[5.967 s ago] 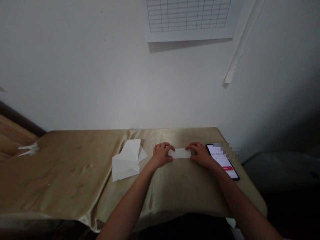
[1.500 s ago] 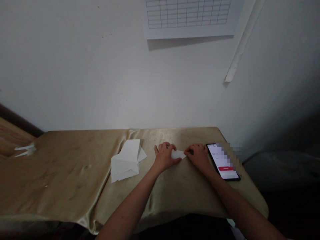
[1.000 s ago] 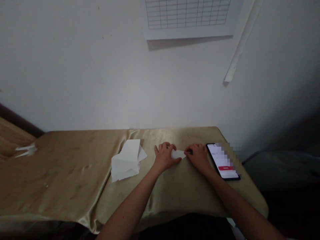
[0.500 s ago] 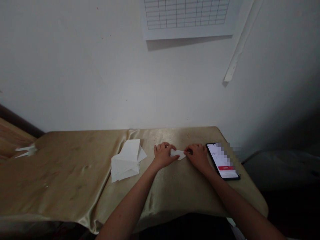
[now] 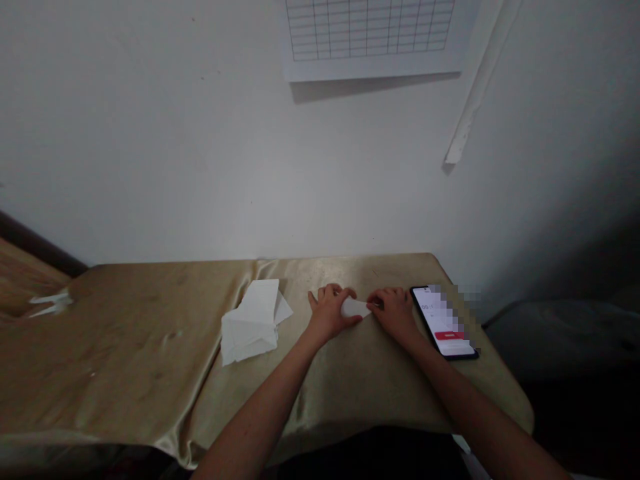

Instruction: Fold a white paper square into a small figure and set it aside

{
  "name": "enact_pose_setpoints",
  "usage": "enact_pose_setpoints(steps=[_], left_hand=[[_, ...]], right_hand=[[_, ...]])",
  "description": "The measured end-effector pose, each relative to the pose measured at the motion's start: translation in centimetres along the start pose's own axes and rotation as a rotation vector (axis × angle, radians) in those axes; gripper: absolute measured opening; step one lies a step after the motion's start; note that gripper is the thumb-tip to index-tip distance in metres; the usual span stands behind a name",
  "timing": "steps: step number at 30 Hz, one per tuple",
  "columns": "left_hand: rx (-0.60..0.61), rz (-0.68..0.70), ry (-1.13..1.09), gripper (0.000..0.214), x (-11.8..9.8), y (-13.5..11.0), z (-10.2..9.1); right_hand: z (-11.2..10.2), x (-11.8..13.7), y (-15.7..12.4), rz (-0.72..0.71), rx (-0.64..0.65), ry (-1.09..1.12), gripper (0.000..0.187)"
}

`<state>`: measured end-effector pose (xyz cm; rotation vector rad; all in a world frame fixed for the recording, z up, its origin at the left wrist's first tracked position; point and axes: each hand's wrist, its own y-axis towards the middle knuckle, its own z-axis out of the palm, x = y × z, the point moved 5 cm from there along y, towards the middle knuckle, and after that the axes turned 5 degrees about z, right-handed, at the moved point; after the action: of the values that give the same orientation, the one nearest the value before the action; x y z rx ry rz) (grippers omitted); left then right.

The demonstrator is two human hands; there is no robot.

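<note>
A small folded piece of white paper (image 5: 354, 308) lies on the cloth-covered table between my two hands. My left hand (image 5: 329, 315) holds it from the left, fingers curled along its far edge and thumb at its near edge. With thumb and fingertips pinched together, my right hand (image 5: 394, 313) grips the paper's pointed right end. The left part of the paper is hidden under my left hand. Farther left, apart from both hands, rests a loose pile of white paper pieces (image 5: 253, 323), some with torn edges.
A phone (image 5: 457, 343) with a lit screen lies right of my right hand, near the table's right edge. The table (image 5: 135, 347) has a shiny gold cloth with a fold running across. Behind stands a white wall, with a gridded sheet (image 5: 373, 67) on it.
My left thumb has slid off the paper's face to its near edge, so more of the paper shows. My right hand keeps its pinch at almost the same spot.
</note>
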<state>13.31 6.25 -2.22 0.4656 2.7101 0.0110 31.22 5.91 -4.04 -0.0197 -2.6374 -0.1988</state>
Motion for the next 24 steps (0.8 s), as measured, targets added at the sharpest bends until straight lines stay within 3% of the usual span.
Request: enact_pose_setpoints(steps=[6,24], left_hand=[[0.038,0.077,-0.02,0.036,-0.2,-0.2,0.3],[-0.003,0.084,0.007,0.036,-0.4,-0.7,0.7]], right_hand=[[0.3,-0.2,-0.1,0.002,0.002,0.001,0.012],[-0.7,-0.7,0.2,-0.115,0.026,0.022,0.024]])
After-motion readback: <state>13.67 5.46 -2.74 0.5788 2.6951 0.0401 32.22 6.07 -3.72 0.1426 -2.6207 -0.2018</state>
